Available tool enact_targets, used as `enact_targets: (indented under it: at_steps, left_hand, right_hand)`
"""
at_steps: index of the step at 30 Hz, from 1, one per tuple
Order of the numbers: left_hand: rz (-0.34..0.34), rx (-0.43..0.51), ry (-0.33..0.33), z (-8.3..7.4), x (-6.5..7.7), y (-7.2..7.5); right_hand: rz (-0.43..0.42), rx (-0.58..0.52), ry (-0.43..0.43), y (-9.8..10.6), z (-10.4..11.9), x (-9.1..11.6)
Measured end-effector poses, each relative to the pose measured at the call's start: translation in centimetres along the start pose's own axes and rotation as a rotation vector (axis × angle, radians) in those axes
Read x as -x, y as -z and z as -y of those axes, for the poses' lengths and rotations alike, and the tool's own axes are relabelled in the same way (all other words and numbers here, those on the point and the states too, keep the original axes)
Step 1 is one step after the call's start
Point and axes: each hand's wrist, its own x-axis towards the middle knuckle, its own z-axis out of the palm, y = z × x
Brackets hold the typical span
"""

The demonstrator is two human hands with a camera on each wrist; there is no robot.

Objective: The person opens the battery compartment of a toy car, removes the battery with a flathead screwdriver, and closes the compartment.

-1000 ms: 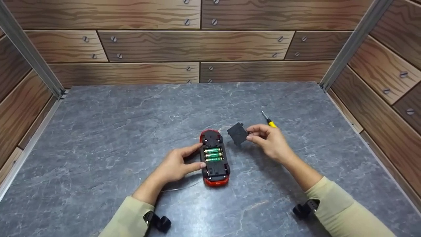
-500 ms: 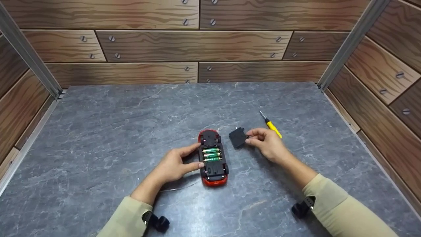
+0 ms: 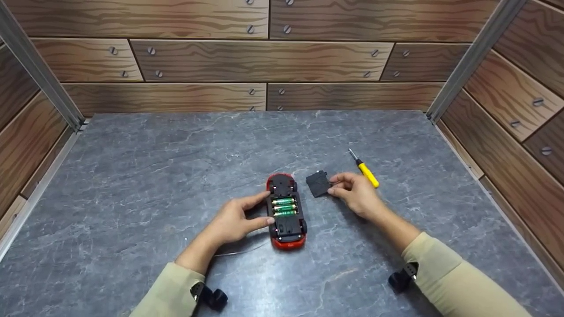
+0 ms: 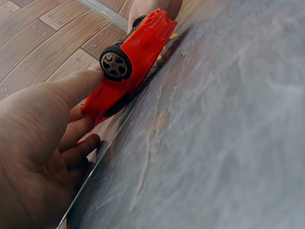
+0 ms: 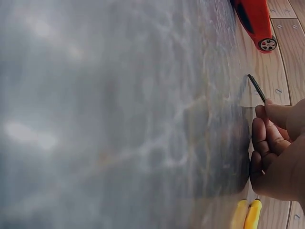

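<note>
A red toy car [image 3: 289, 243] lies upside down on the grey marbled table. Its black underside shows an uncovered battery bay with three green batteries [image 3: 285, 207]. My left hand [image 3: 231, 222] steadies the car from its left side, thumb and index finger apart along the edge; in the left wrist view the thumb is by a wheel [image 4: 115, 65] and the other fingers are curled near the car's end. To the right of the car, my right hand [image 3: 359, 196] pinches a black battery cover [image 3: 317, 184] by one edge. In the right wrist view the cover [image 5: 256, 88] appears edge-on.
A screwdriver [image 3: 368, 175] with a yellow handle lies just beyond the right hand, tip pointing away. A thin wire [image 3: 244, 252] runs from the car under the left wrist. Wood-patterned walls [image 3: 264, 61] enclose the table's back and sides.
The right hand has drawn slightly back and down with the battery cover, which has turned a little. More of the screwdriver's yellow handle shows. The left hand and toy car stay put.
</note>
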Motion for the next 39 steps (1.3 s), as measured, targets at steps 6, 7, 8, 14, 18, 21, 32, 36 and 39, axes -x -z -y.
enact_targets:
  at_steps: [6, 7, 8, 14, 18, 21, 32, 36, 39]
  left_hand:
    - [0.000, -0.014, 0.001, 0.00, 0.00, -0.02]
    - [0.000, -0.016, -0.004, 0.04, -0.01, -0.02]
    - [0.000, -0.018, -0.011, 0.08, -0.03, -0.02]
    - [0.002, -0.031, -0.025, 0.05, -0.02, 0.00]
    - [0.004, -0.029, -0.007, -0.06, 0.07, 0.03]
    - [0.004, -0.019, -0.006, -0.09, 0.07, 0.04]
    - [0.009, -0.013, 0.011, -0.14, 0.09, 0.11]
    - [0.008, -0.006, 0.000, -0.14, 0.07, 0.07]
    - [0.007, -0.010, -0.001, -0.12, 0.05, 0.02]
  right_hand:
    - [-0.010, 0.036, 0.004, -0.22, -0.09, -0.09]
    - [-0.011, 0.038, 0.004, -0.23, -0.10, -0.10]
    - [-0.012, 0.041, 0.004, -0.25, -0.08, -0.09]
    - [-0.013, 0.067, -0.007, -0.32, -0.05, -0.16]
    - [-0.013, 0.083, -0.020, -0.42, -0.09, -0.28]
    - [-0.013, 0.090, -0.029, -0.50, -0.09, -0.32]
    - [-0.003, 0.103, -0.026, -0.54, -0.17, -0.40]
    - [0.000, 0.112, -0.026, -0.51, -0.13, -0.40]
    - [0.009, 0.113, -0.022, -0.43, -0.12, -0.37]
